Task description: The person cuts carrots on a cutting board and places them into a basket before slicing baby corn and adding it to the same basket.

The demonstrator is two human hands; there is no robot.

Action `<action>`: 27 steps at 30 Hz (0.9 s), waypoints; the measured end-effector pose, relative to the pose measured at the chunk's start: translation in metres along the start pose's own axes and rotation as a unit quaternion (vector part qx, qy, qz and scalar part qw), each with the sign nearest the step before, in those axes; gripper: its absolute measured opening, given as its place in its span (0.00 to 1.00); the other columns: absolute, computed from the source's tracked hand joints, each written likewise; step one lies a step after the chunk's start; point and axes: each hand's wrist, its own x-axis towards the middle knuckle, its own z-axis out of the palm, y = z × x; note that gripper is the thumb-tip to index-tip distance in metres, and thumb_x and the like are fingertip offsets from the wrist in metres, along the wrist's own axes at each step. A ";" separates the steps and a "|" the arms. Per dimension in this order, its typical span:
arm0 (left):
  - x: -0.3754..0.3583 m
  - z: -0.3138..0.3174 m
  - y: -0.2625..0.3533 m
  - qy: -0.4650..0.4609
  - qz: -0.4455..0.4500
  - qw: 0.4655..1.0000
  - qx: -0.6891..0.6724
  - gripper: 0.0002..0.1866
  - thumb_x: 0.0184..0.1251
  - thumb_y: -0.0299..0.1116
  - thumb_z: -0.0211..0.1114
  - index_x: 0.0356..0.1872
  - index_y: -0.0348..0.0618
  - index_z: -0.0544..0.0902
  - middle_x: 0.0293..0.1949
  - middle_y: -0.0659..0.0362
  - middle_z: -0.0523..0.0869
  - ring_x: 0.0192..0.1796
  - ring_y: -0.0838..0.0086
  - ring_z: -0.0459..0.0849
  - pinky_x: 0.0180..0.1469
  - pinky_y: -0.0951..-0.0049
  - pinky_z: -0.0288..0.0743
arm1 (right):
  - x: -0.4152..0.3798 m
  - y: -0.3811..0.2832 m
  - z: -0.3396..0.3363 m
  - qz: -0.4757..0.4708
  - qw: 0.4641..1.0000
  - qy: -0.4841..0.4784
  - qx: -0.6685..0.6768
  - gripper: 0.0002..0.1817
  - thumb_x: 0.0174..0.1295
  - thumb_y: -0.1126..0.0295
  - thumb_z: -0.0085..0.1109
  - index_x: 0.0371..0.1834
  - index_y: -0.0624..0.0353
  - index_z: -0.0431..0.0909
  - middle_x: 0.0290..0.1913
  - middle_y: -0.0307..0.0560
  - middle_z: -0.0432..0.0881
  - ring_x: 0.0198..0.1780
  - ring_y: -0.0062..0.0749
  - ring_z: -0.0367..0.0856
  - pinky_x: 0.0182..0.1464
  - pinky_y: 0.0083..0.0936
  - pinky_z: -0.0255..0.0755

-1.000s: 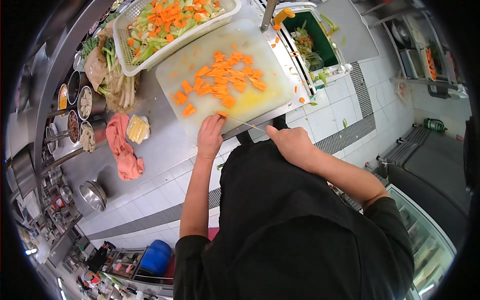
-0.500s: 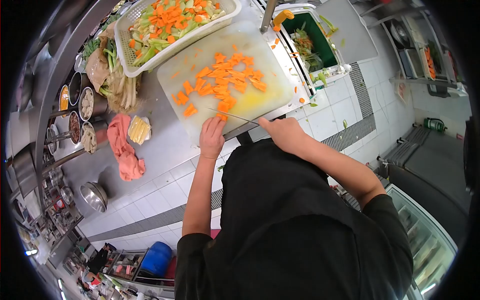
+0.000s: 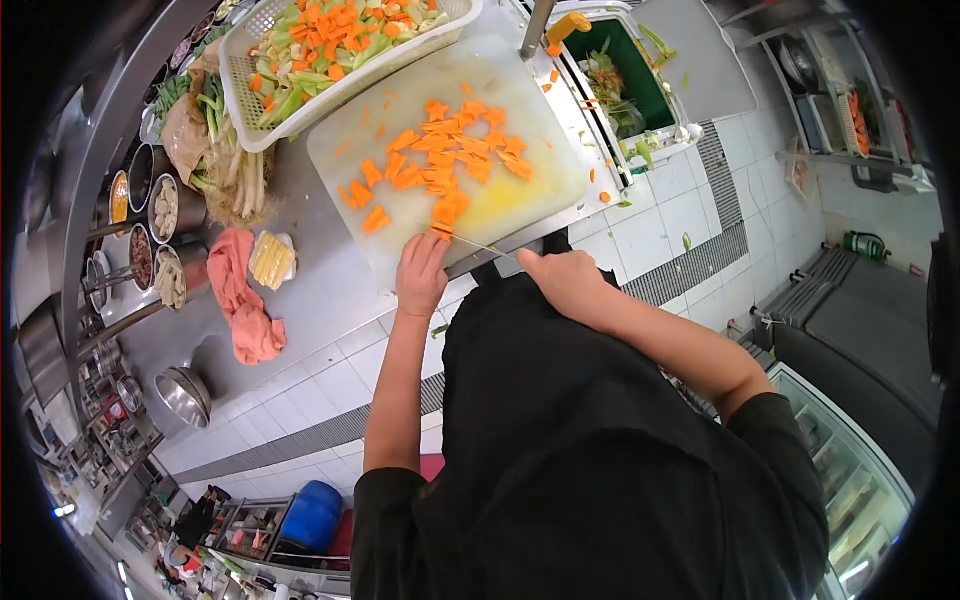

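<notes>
1. The carrot piece (image 3: 441, 229), solid and bright orange, lies at the near edge of the cutting board (image 3: 545, 115); its cut outline is partly hidden by fingers.
2. The left hand (image 3: 424, 272) holds it, fingertips bunched narrowly on top.
3. The right hand (image 3: 562, 282) is closed around the handle of the knife (image 3: 482, 244), whose thin metal blade reaches to the carrot piece.
4. Just beyond lie carrot slices (image 3: 445, 178), flat, moist-looking and notched, at least 2 plainly star-shaped.
5. The board is pale, translucent plastic with rounded corners and a yellow stain at the right.
6. Past its far edge stands a white perforated plastic basket (image 3: 243, 100) of mixed cut vegetables (image 3: 340, 45), green and orange.
7. Left on the smooth steel surface (image 3: 325, 285) are yellow strips (image 3: 271, 260) and a crumpled pink cloth (image 3: 245, 300).
8. Right of the board is a green-lined bin (image 3: 652, 85) with scraps.
</notes>
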 end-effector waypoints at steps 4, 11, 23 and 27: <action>-0.002 0.000 0.000 0.009 0.006 1.000 0.000 0.22 0.49 0.14 0.64 0.49 0.39 0.87 0.54 0.55 0.86 0.56 0.54 0.83 0.58 0.58 0.82 | 0.028 0.022 0.020 -0.023 0.999 -0.009 0.043 0.12 0.70 0.70 0.58 0.52 0.55 0.70 0.28 0.51 0.87 0.32 0.53 0.90 0.32 0.48 0.81; 0.002 -0.005 0.006 0.010 0.005 1.000 0.004 0.19 0.53 0.18 0.67 0.48 0.40 0.87 0.53 0.53 0.86 0.55 0.54 0.84 0.58 0.58 0.81 | 0.009 0.035 -0.012 -0.017 0.997 -0.003 0.069 0.12 0.73 0.68 0.57 0.55 0.55 0.69 0.31 0.53 0.87 0.36 0.56 0.89 0.36 0.54 0.79; 0.079 -0.007 0.039 -0.083 -0.246 0.964 0.064 0.26 0.55 0.36 0.80 0.56 0.42 0.84 0.48 0.50 0.88 0.53 0.55 0.86 0.64 0.52 0.70 | -0.032 0.045 -0.004 0.084 0.995 0.007 0.047 0.13 0.77 0.63 0.55 0.53 0.57 0.67 0.28 0.57 0.86 0.33 0.58 0.88 0.35 0.52 0.81; 0.088 -0.012 0.030 -0.130 -0.363 0.923 -0.010 0.24 0.58 0.36 0.78 0.56 0.44 0.85 0.52 0.51 0.86 0.54 0.57 0.86 0.62 0.56 0.70 | -0.037 0.038 -0.008 0.090 0.994 0.001 0.062 0.12 0.77 0.63 0.56 0.53 0.57 0.66 0.28 0.57 0.86 0.33 0.59 0.88 0.35 0.53 0.81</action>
